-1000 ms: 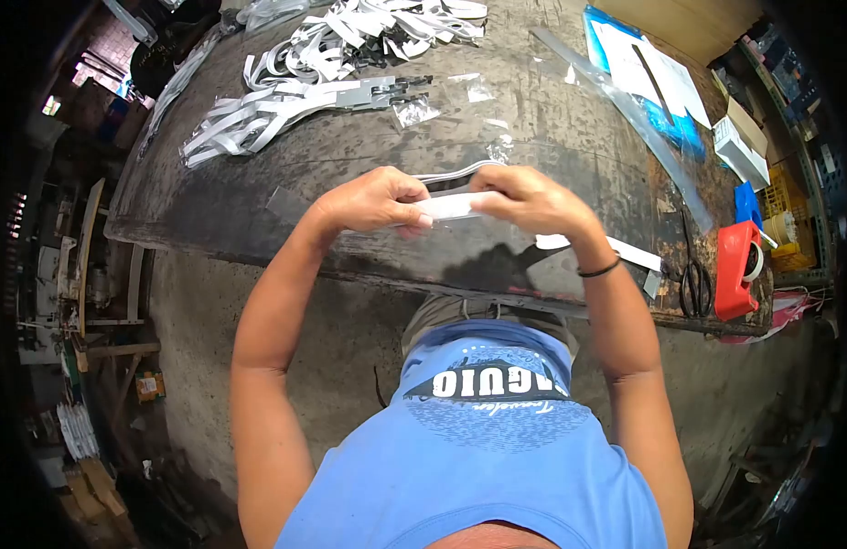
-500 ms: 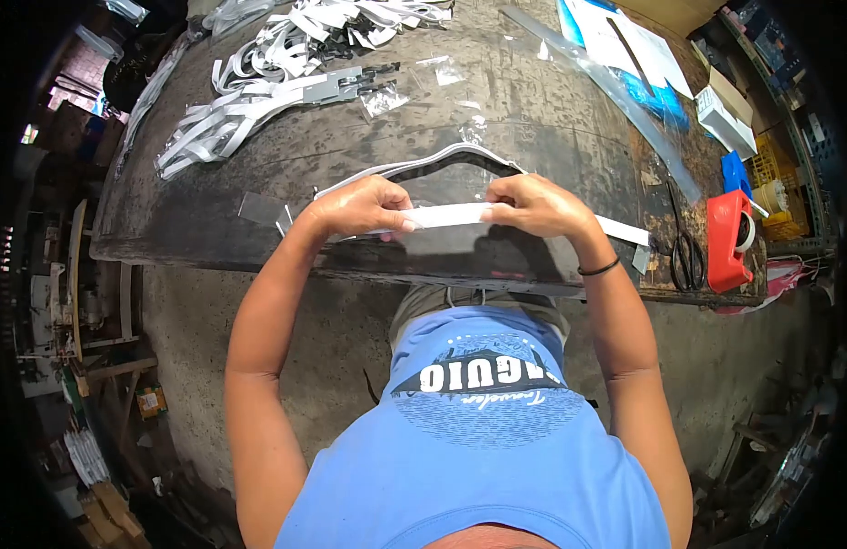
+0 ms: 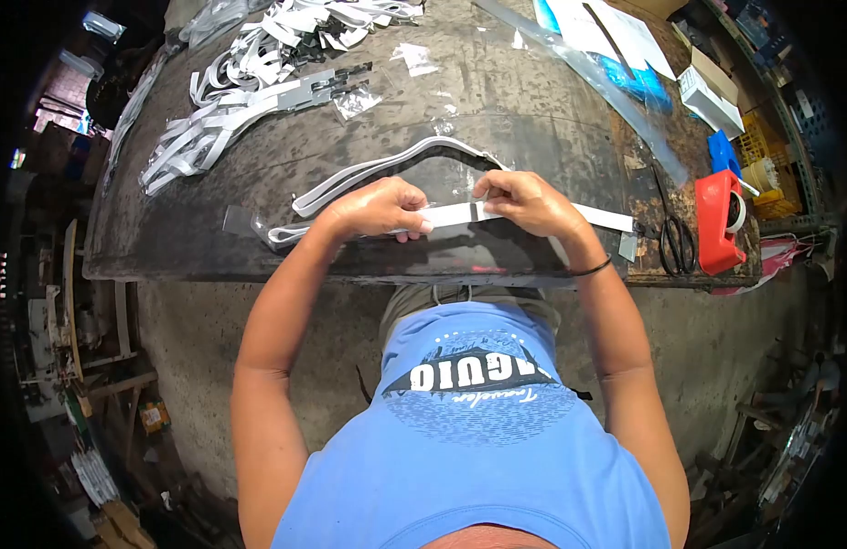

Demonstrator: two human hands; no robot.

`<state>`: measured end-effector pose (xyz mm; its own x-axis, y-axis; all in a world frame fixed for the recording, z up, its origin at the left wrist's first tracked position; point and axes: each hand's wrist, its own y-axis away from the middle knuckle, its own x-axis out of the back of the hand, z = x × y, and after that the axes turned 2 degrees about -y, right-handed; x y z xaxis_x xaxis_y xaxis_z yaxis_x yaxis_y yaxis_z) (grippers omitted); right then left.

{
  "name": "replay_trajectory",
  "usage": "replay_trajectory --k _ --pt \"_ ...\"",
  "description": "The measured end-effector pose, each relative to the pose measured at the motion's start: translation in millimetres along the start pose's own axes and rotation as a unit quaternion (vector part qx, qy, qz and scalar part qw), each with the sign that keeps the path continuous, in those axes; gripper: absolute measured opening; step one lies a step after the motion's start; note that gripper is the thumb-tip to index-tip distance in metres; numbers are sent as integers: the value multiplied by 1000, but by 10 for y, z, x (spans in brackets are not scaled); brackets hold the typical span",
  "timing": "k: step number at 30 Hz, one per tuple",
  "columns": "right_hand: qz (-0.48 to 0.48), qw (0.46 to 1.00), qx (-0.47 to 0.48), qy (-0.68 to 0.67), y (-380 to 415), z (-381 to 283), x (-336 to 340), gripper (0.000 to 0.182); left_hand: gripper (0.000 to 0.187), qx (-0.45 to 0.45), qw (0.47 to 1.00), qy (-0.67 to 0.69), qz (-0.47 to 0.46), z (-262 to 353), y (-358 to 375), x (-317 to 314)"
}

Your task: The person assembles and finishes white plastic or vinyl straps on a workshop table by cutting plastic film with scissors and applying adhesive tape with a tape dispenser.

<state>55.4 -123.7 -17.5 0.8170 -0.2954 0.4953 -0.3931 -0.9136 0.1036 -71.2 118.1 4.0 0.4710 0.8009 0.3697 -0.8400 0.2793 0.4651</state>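
White strap — pinched in the grip of left hand and right hand

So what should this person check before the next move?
1. Left hand gripping the white strap: ok.
2. Right hand pinching it firmly: cannot tell, though it is at the strap.
3. Strap straight between the hands: ok.
4. Dark band across the strap, mark or shadow: cannot tell.
5. Scissors apart from both hands: ok, beside the red tape dispenser.
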Motion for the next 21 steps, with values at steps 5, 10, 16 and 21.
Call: replay_trajectory --k 5,10,16,21 --pt "61 997 21 -48 -38 40 -238 19 23 -11 1000 -21 -9 71 -204 -110" --pt "72 993 44 -77 41 25 -156 21 23 8 1000 -16 -10 133 -244 -87" --pt "99 992 69 -21 -11 -37 -220 24 24 -21 1000 -1 -12 99 -414 -172" --pt "229 963 106 99 231 178 43 27 25 -5 999 -43 -15 230 -359 -155"
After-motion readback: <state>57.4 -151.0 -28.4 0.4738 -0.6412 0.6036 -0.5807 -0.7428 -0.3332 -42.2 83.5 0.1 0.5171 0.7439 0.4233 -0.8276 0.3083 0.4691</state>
